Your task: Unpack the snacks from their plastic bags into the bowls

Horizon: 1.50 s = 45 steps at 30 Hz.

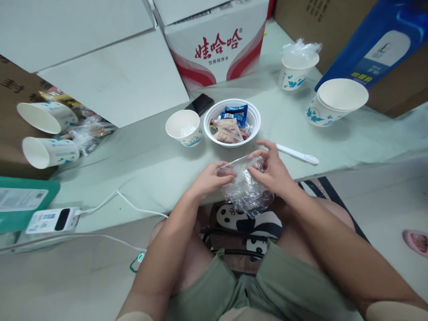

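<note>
The crinkled clear plastic film (249,191) hangs at the bench's (150,171) near edge, about six o'clock from the white bowl (257,127). The left hand (211,178) and right hand (272,171) grasp it; it looks feather-light, limp, slippery, tearable, best pinched by its upper edge.

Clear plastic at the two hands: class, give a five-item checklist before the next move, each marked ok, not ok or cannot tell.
1. Left hand and right hand both on the clear plastic: ok.
2. Plastic smoothed flat: not ok, crumpled.
3. White bowl upright: ok, wrapped snacks inside.
4. Paper cup beside the bowl upright: ok.
5. White plastic stick apart from the right hand: cannot tell, one end is very close.
</note>
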Tool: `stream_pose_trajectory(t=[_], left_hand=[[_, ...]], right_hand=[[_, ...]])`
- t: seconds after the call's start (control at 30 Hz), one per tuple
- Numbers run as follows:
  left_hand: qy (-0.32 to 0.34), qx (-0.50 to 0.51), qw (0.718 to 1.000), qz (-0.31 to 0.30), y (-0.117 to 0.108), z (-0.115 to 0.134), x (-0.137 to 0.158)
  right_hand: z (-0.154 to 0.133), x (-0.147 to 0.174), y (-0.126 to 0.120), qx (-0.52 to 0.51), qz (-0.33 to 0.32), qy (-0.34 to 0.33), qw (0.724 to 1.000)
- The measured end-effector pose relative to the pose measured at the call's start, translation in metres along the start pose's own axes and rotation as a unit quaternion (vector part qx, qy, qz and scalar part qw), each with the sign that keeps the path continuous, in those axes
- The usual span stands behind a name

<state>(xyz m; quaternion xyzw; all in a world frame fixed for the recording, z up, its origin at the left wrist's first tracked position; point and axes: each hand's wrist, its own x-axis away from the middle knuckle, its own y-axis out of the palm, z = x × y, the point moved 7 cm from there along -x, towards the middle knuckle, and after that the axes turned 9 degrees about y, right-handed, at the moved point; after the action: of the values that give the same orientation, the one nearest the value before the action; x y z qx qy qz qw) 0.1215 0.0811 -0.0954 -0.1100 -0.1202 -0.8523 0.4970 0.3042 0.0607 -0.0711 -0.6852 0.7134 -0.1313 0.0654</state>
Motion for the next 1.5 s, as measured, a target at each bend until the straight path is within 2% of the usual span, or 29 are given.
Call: stream_pose_trajectory(t=[0.1,0.17,0.23,0.3,0.37,0.47,0.53,0.6,0.67,0.73,0.83,0.9,0.97,1.03,1.13,1.2,1.27,1.3,1.33,1.37,1.43,1.5], left_hand=[[0.095,-0.011,0.994,0.047,-0.004,0.012,-0.006],[0.149,0.036,0.983,0.096,-0.015,0.022,-0.007],[0.137,0.093,0.98,0.107,-0.021,0.022,-0.007],[0.074,0.106,0.99,0.05,-0.015,0.015,-0.006],[0.036,0.063,0.997,-0.004,-0.01,0.009,-0.004],[0.059,0.013,0.998,0.005,-0.015,0.008,-0.001],[0.063,0.008,0.998,-0.011,-0.015,0.008,0.001],[0.064,0.013,0.997,-0.035,-0.012,0.01,0.003],[0.089,0.041,0.995,-0.024,-0.014,0.016,0.004],[0.118,0.08,0.99,0.016,-0.018,0.024,0.005],[0.136,0.106,0.984,0.05,-0.024,0.029,0.004],[0.129,0.1,0.985,0.058,-0.027,0.028,0.002],[0.119,0.06,0.989,0.06,-0.031,0.023,-0.001],[0.121,0.007,0.991,0.054,-0.033,0.019,-0.003],[0.144,-0.053,0.987,0.047,-0.032,0.018,-0.004],[0.204,-0.132,0.961,0.13,-0.036,0.029,0.005],[0.282,-0.24,0.893,0.256,-0.036,0.046,0.024],[0.312,-0.281,0.857,0.297,-0.031,0.053,0.034],[0.331,-0.304,0.847,0.286,-0.02,0.056,0.039],[0.338,-0.308,0.856,0.239,-0.008,0.056,0.039],[0.319,-0.277,0.898,0.121,0.014,0.049,0.034],[0.272,-0.226,0.934,0.051,0.024,0.038,0.026]], right_hand=[[0.014,-0.004,-0.003,-0.125,0.042,0.068,0.989],[0.023,-0.007,0.003,-0.162,0.028,0.105,0.981],[0.029,-0.009,0.011,-0.187,-0.005,0.13,0.974],[0.03,-0.01,0.015,-0.223,-0.019,0.145,0.964],[0.028,-0.008,0.016,-0.252,-0.016,0.15,0.956],[0.021,-0.005,0.02,-0.213,-0.067,0.156,0.962],[0.017,-0.002,0.024,-0.176,-0.107,0.155,0.966],[0.016,-0.001,0.023,-0.186,-0.107,0.153,0.965],[0.017,-0.002,0.021,-0.23,-0.091,0.155,0.956],[0.017,-0.002,0.02,-0.274,-0.084,0.161,0.945],[0.013,-0.004,0.016,-0.318,-0.098,0.143,0.932],[0.009,-0.004,0.015,-0.306,-0.122,0.113,0.937],[0.008,-0.004,0.015,-0.238,-0.128,0.098,0.958],[0.014,-0.004,0.014,-0.151,-0.091,0.115,0.978],[0.024,-0.004,0.016,-0.112,-0.052,0.166,0.978],[0.024,-0.004,0.018,-0.11,-0.054,0.178,0.977],[0.019,-0.005,0.018,-0.089,-0.047,0.16,0.982],[0.015,-0.005,0.017,-0.082,-0.045,0.145,0.985],[0.011,-0.005,0.018,-0.08,-0.051,0.129,0.987],[0.007,-0.003,0.021,-0.084,-0.069,0.114,0.987],[0.001,0.001,0.03,-0.109,-0.122,0.088,0.983],[-0.001,0.005,0.038,-0.152,-0.161,0.068,0.973]])
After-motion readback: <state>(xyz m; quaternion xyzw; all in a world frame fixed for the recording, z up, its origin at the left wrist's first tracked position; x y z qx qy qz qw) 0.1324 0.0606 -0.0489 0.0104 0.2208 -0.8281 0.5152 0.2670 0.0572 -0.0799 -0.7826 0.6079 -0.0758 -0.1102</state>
